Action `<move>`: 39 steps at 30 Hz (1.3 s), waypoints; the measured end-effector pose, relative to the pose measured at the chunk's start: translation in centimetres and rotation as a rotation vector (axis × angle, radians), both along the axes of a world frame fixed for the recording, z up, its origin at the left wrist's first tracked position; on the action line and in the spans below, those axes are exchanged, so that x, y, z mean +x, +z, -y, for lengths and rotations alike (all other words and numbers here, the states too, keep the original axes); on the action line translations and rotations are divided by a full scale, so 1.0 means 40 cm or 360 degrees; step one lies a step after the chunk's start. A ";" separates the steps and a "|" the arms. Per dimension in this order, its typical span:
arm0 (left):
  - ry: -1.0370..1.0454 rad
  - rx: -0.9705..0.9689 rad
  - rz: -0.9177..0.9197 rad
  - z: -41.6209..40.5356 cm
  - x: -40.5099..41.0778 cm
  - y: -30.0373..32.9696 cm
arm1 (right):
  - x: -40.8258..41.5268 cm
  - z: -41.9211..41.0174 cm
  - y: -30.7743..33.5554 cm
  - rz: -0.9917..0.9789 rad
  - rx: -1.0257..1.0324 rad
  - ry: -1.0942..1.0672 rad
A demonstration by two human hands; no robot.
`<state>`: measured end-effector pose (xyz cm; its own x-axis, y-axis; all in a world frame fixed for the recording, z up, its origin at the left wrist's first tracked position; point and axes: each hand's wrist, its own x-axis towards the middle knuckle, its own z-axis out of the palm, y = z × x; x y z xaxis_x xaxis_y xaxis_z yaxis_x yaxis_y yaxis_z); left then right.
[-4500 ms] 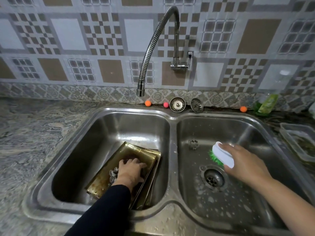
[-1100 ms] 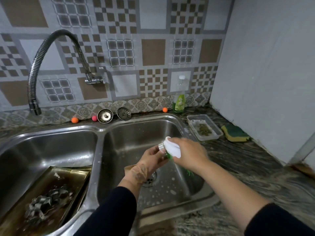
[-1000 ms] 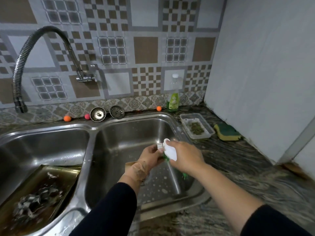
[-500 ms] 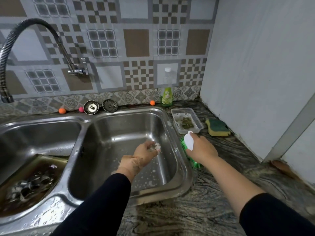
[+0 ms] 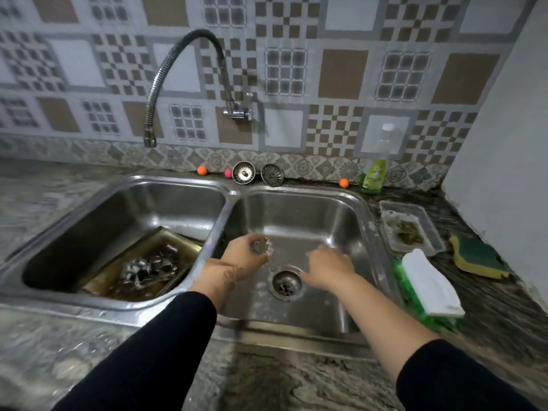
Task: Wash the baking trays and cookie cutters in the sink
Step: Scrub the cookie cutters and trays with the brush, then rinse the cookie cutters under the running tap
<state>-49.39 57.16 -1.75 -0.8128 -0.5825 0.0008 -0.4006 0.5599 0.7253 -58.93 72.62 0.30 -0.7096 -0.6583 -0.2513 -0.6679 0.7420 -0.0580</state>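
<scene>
Two arms enter from the lower edge of the head view. Both wear black long sleeves of plain, unmarked fabric. The left sleeve (image 5: 154, 345) ends partway along the forearm, leaving the wrist bare. The right sleeve (image 5: 450, 378) ends higher up, leaving more of the forearm bare. The left hand (image 5: 243, 256) and right hand (image 5: 329, 268) are bare, ungloved.

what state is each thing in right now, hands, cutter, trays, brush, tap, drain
left hand: holds a flower-shaped cookie cutter over the right basin
right hand: holds nothing, fingers relaxed
baking trays: in left basin, dirty, more cutters piled on top
scrub brush: set down on the counter
tap: no water running
drain: unplugged
</scene>
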 end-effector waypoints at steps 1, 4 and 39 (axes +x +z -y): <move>0.0077 -0.0015 -0.0001 0.039 0.033 -0.001 | 0.024 0.045 -0.012 0.0022 0.0013 0.0073; 0.0304 0.0032 -0.0043 0.159 0.129 -0.010 | 0.098 0.177 -0.047 0.0026 0.0028 0.0277; 0.0045 0.0034 -0.0256 0.829 0.102 -0.066 | 0.189 0.617 -0.152 -0.0073 -0.0406 0.0011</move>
